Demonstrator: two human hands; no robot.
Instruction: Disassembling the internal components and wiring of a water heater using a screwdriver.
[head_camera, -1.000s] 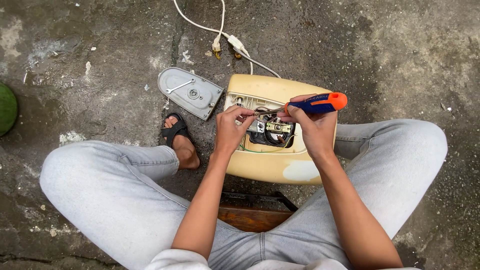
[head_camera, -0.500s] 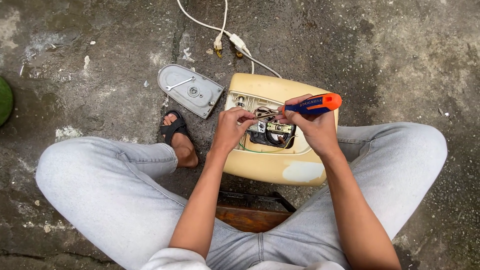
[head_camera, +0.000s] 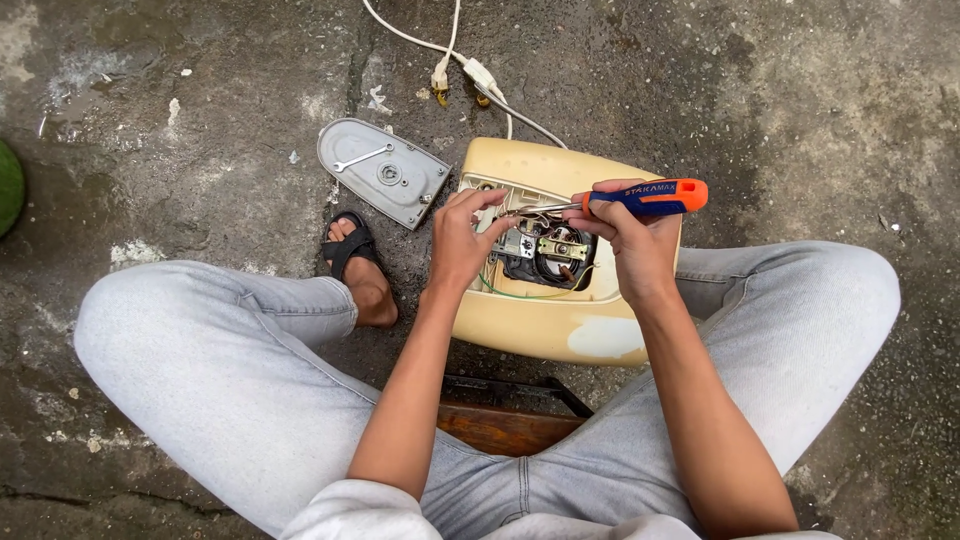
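Note:
A cream-yellow appliance housing (head_camera: 560, 330) lies upturned on the ground between my knees, its underside open on black and metal parts (head_camera: 548, 252) and thin wires. My left hand (head_camera: 462, 238) rests on the opening's left edge, fingertips pinching at the wiring. My right hand (head_camera: 632, 248) grips a screwdriver (head_camera: 645, 197) with a blue and orange handle, held level, its shaft pointing left into the opening toward my left fingertips.
A grey metal base plate (head_camera: 385, 172) lies on the wet concrete left of the housing, by my sandalled foot (head_camera: 352, 258). A white cord with a plug (head_camera: 470, 70) runs off the top edge. A wooden stool (head_camera: 505, 425) sits under me. A green object (head_camera: 8, 185) shows at far left.
The screwdriver has tilted from slightly raised to level, its tip brought closer to my left fingertips. Both hands stay at the opening.

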